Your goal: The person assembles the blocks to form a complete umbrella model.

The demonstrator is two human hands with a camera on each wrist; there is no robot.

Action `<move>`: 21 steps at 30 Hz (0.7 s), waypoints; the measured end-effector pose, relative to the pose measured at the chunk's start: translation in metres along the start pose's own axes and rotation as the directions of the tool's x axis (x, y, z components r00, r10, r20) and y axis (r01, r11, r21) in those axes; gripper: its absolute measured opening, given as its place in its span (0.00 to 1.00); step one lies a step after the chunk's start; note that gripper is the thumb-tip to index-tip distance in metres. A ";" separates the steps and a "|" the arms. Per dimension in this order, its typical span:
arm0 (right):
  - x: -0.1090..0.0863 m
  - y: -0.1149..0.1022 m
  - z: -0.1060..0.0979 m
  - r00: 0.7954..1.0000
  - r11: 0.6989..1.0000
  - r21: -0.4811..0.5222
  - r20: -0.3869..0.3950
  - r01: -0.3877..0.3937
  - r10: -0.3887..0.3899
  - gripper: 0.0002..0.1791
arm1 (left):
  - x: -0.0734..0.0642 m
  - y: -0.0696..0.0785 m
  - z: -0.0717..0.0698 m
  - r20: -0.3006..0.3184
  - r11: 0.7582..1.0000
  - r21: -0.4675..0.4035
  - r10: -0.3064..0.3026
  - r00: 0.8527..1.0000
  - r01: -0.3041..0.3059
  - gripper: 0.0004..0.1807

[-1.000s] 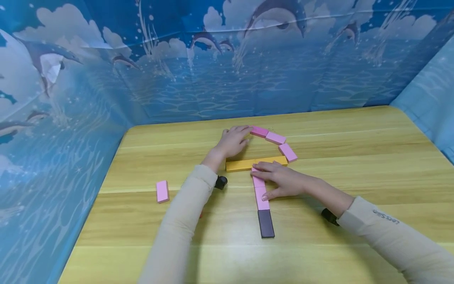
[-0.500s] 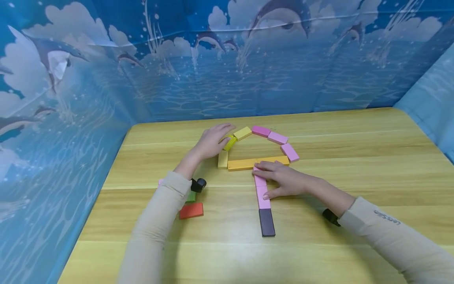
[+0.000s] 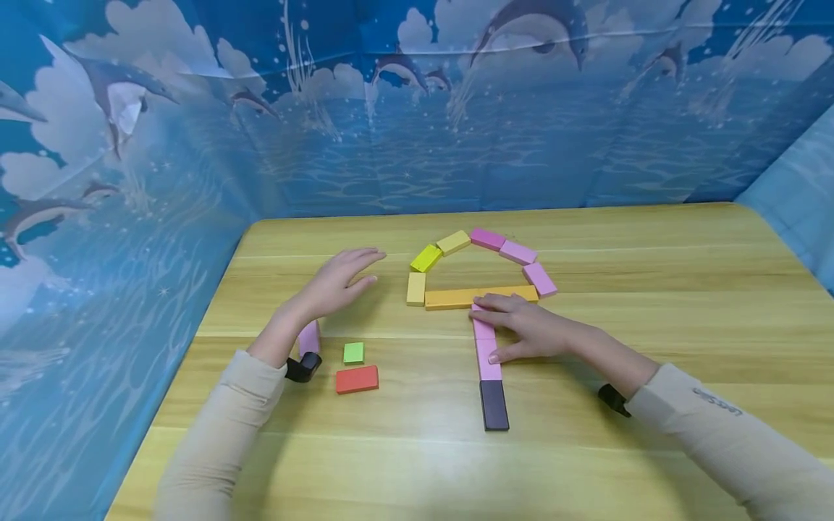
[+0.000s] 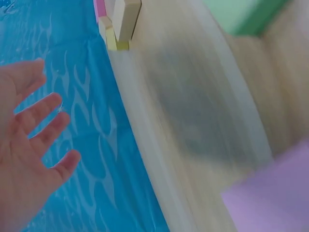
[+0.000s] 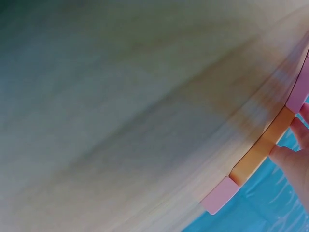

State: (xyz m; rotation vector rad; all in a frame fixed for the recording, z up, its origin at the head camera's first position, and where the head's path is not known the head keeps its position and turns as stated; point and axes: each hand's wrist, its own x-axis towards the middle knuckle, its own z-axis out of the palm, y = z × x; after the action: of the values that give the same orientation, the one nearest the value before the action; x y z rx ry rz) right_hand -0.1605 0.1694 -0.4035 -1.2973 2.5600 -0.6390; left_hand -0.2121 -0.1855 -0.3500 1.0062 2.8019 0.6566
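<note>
My left hand (image 3: 335, 284) hovers over the table left of an arch of blocks, fingers extended and holding nothing. The arch has a pale yellow block (image 3: 415, 289), a bright yellow block (image 3: 426, 258), another pale yellow block (image 3: 453, 242), a deep pink block (image 3: 487, 239) and lighter pink blocks (image 3: 539, 278). Orange blocks (image 3: 449, 298) lie along its base. Below them runs a stem of pink blocks (image 3: 489, 359) ending in a black block (image 3: 494, 405). My right hand (image 3: 531, 331) rests on this stem, fingertips near the orange row, thumb on the lower pink block.
A green block (image 3: 354, 353) and a red block (image 3: 357, 379) lie apart on the wooden table (image 3: 417, 463). A lilac-pink block (image 3: 309, 337) is partly hidden behind the left wrist. A blue dolphin-print cloth (image 3: 417, 159) hangs behind the table.
My left hand has drawn away from the arch, leftward and nearer me, uncovering the yellow blocks, then the green and red ones. The right hand stays on the stem. The head view shifted slightly.
</note>
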 end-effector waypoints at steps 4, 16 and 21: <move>0.000 -0.001 -0.001 1.000 1.000 0.002 0.000 0.003 -0.003 0.41 | -0.022 -0.006 -0.005 0.008 0.999 -0.037 -0.028 1.000 0.029 0.26; 0.000 -0.002 -0.002 0.998 0.998 0.030 0.043 -0.054 0.052 0.42 | -0.087 -0.034 -0.002 -0.005 0.981 -0.140 -0.135 0.991 0.133 0.30; 0.000 -0.002 -0.002 0.997 0.998 0.024 0.047 -0.055 0.054 0.42 | -0.103 -0.043 0.001 0.070 0.974 -0.168 -0.140 0.988 0.150 0.38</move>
State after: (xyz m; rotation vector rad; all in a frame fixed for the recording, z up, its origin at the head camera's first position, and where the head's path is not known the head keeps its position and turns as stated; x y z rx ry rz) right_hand -0.1598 0.1694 -0.4004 -1.2157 2.5328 -0.6208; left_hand -0.1574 -0.2791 -0.3750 0.7686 2.6811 0.8207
